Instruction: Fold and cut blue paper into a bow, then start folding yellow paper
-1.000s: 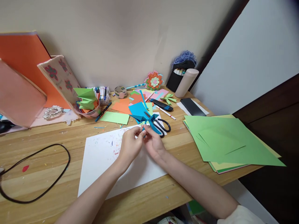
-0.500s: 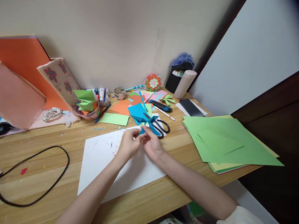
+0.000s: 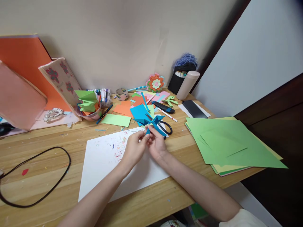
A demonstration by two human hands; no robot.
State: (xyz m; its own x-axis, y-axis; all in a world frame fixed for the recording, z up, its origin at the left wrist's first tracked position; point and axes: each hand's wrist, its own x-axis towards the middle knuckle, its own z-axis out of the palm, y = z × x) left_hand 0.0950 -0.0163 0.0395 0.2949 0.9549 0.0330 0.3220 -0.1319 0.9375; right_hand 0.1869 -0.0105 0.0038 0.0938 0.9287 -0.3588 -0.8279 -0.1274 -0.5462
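Between both hands is a folded blue paper shape (image 3: 160, 120) with several pointed arms, raised over the white sheet (image 3: 99, 167). My left hand (image 3: 136, 145) pinches a lower arm of it between thumb and fingers. With thumb and fingertips, my right hand (image 3: 157, 142) grips the same paper shape near its middle. Black-handled scissors (image 3: 169, 126) lie just behind it, partly covered. A flat blue paper (image 3: 139, 114) rests beyond the hands. The fingers hide part of the folded shape.
Green sheets (image 3: 227, 138) are stacked at the right. Behind the hands lie a box cutter (image 3: 163, 107), a marker (image 3: 167, 115), a phone (image 3: 194, 108) and a light green strip (image 3: 115, 120). A black cord (image 3: 68, 157) loops at left. A pale bottle (image 3: 188, 85) stands at the back.
Both hands and the blue paper shape have shifted slightly right, and the shape has turned a little. It now covers more of the scissors' near handle.
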